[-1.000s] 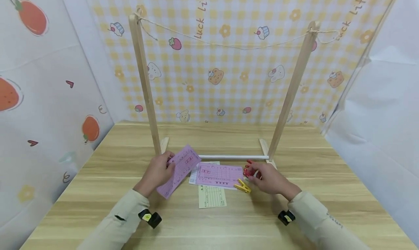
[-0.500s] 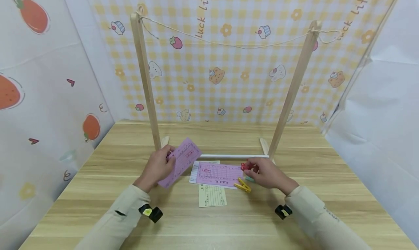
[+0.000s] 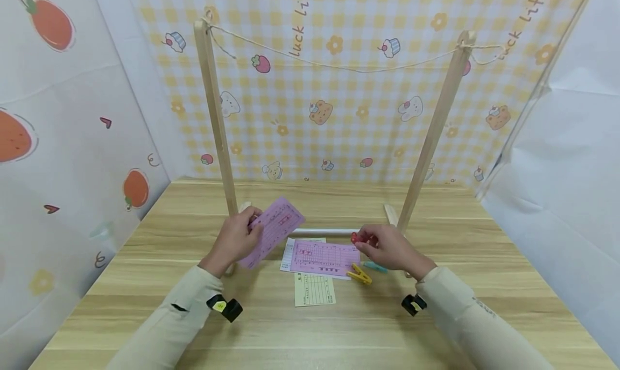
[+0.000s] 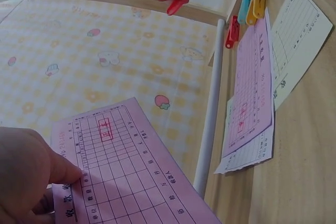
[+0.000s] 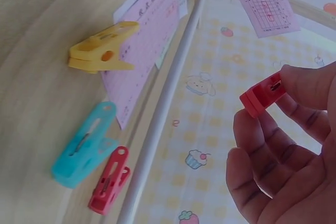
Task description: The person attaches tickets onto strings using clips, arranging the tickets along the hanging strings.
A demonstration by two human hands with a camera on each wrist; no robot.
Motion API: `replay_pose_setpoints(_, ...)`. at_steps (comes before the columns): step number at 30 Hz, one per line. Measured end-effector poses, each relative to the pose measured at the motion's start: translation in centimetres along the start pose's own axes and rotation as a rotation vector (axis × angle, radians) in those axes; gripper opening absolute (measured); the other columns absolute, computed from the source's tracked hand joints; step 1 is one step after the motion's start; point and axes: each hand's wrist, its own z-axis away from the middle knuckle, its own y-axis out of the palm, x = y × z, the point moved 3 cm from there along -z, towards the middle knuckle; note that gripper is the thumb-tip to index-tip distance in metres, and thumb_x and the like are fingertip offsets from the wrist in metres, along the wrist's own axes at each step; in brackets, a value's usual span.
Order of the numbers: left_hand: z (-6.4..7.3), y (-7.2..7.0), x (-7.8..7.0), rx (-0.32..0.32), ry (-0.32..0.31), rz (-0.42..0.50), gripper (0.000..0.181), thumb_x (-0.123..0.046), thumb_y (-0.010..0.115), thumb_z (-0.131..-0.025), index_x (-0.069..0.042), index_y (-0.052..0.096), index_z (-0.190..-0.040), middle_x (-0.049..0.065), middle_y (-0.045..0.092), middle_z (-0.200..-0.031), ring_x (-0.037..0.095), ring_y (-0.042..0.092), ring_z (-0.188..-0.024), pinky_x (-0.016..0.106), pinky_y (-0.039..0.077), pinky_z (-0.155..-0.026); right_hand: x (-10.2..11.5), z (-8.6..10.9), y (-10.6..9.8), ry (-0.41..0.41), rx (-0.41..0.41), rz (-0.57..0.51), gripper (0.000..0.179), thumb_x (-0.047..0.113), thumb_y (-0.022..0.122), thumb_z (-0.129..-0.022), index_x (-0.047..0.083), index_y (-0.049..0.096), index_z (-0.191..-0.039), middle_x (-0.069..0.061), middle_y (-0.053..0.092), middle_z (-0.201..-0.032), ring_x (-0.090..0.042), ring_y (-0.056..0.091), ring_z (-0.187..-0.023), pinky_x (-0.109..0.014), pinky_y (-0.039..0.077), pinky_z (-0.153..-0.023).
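Note:
My left hand (image 3: 236, 236) pinches a pink receipt slip (image 3: 274, 231) near its left edge, tilted and raised off the table. In the left wrist view the slip's printed grid and red stamp face the camera. A red clothespin (image 5: 263, 94) is pinched between the thumb and fingers of my right hand (image 3: 387, 246). Below that hand lie a yellow clothespin (image 3: 359, 274), a teal clothespin (image 5: 85, 144) and a second red clothespin (image 5: 109, 180). Another pink slip (image 3: 325, 258) lies between the hands, partly over a white slip (image 3: 287, 257) and a pale yellow slip (image 3: 315, 290).
Behind the hands stands a wooden frame with a left post (image 3: 214, 112) and a right post (image 3: 437, 128). A thin string (image 3: 334, 66) sags between their tops, and a white rod (image 3: 324, 232) joins them low down. A patterned cloth (image 3: 300, 139) hangs at the back.
The left hand has raised the pink slip slightly, up and to the right. My right hand has lifted a red clothespin from the pile and moved it left, uncovering the teal one.

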Motion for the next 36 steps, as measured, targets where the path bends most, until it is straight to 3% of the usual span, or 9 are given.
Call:
replay_pose_setpoints(6,-0.6,-0.6,-0.6,-0.048,0.049,0.004,0.014,-0.002,0.059,-0.088,0.003,0.06,-0.101,0.009,0.062,-0.077,0.018,0.055,-0.062,0.024,0.041,-0.047,0.6,-0.6,-0.6,-0.013,-0.013,0.016,0.005,0.015,0.066,-0.092,0.011,0.069,-0.091,0.009,0.06,-0.076,-0.007,0.05,-0.062,-0.024,0.046,-0.052)
replay_pose_setpoints(19,-1.6,-1.5,-1.5,-0.108,0.079,0.026,0.014,-0.001,0.061,-0.088,0.004,0.06,-0.101,0.008,0.059,-0.074,0.017,0.05,-0.06,0.024,0.038,-0.049,1.8,-2.0,-1.4,-0.048,-0.07,0.004,0.005,0.009,0.067,-0.09,0.008,0.067,-0.086,0.004,0.064,-0.079,-0.008,0.058,-0.069,-0.024,0.05,-0.055)
replay_pose_setpoints(29,-2.3,-2.1,-1.3,-0.122,0.057,0.063,0.015,-0.003,0.06,-0.088,0.002,0.06,-0.102,0.01,0.062,-0.078,0.019,0.053,-0.061,0.024,0.039,-0.047,2.9,-3.2,-2.2,-0.054,-0.06,-0.01,0.006,0.009,0.065,-0.091,0.011,0.063,-0.086,0.002,0.064,-0.083,-0.011,0.061,-0.073,-0.025,0.049,-0.052)
replay_pose_setpoints(36,-2.7,-2.5,-1.6,-0.15,0.069,0.07,0.016,-0.003,0.061,-0.088,0.003,0.06,-0.102,0.011,0.063,-0.078,0.019,0.053,-0.061,0.025,0.04,-0.048,3.6,-3.9,-2.7,-0.045,-0.076,-0.011,0.008,0.011,0.064,-0.092,0.011,0.063,-0.084,0.004,0.063,-0.075,-0.012,0.062,-0.072,-0.026,0.05,-0.053)
